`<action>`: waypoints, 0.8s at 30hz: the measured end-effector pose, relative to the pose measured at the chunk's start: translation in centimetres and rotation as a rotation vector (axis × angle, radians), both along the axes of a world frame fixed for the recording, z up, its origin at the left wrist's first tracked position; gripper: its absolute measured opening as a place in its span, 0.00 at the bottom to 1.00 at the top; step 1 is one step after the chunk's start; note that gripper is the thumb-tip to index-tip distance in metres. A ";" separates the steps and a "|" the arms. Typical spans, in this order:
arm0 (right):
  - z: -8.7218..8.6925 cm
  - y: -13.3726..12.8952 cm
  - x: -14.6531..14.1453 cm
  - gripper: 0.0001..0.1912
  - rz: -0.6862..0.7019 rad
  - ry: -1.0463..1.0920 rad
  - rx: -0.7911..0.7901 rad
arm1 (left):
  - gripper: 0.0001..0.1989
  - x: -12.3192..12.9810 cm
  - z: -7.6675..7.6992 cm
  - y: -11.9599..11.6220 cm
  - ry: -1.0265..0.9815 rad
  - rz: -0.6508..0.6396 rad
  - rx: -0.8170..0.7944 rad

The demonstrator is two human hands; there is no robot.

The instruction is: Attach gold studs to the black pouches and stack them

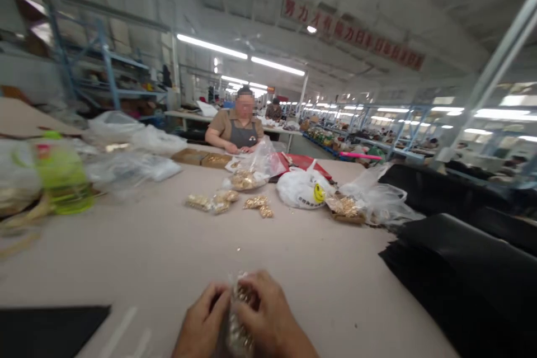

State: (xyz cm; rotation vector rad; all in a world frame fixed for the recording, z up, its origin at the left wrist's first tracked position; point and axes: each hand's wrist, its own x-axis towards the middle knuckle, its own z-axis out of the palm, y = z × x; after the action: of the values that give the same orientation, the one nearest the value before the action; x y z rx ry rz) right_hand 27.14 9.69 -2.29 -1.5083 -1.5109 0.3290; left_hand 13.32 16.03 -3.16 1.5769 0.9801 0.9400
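Note:
Low in the head view, a clear plastic bag of small gold metal pieces (pixel 240 327) stands between my hands, close to the table's near side. My right hand (pixel 268 313) wraps round it from the right, thumb in front and fingers over the top. My left hand (pixel 205 319) is at the bag's left edge, thumb and forefinger curled together against the plastic. What lies between the left fingertips is partly hidden, but they appear to pinch the bag's edge. A tiny gold piece (pixel 239 249) lies on the table (pixel 168 257) just beyond.
Small bags of gold pieces (pixel 255 202) lie ahead, near a white plastic bag (pixel 297 187) and an open box of gold parts (pixel 348 210). Black sheets (pixel 457 268) are stacked at right. A yellow-green jug (pixel 62 179) stands left. Across the table sits a person (pixel 237 126).

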 end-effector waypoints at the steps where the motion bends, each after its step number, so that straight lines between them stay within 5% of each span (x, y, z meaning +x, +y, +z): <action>1: 0.5 -0.2 0.1 0.16 0.040 0.020 0.011 | 0.15 0.0 0.2 -0.2 -0.029 -0.022 0.004; 8: 0.8 -0.4 0.1 0.07 0.022 0.070 0.032 | 0.13 0.1 0.6 -0.9 -0.112 -0.100 -0.049; 17: 0.2 -0.2 2.9 0.10 -0.230 0.123 -0.072 | 0.12 0.2 0.0 -0.6 -0.270 -0.151 -0.193; 24: 0.3 -0.4 1.7 0.21 -0.028 0.222 -0.124 | 0.11 0.2 0.4 -0.9 -0.360 -0.198 -0.229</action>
State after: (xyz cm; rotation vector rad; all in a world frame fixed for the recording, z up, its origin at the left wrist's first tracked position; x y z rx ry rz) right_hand 28.89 9.30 -1.98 -1.5325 -1.3125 0.5633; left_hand 13.53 15.13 -2.73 1.2328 0.6407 0.8988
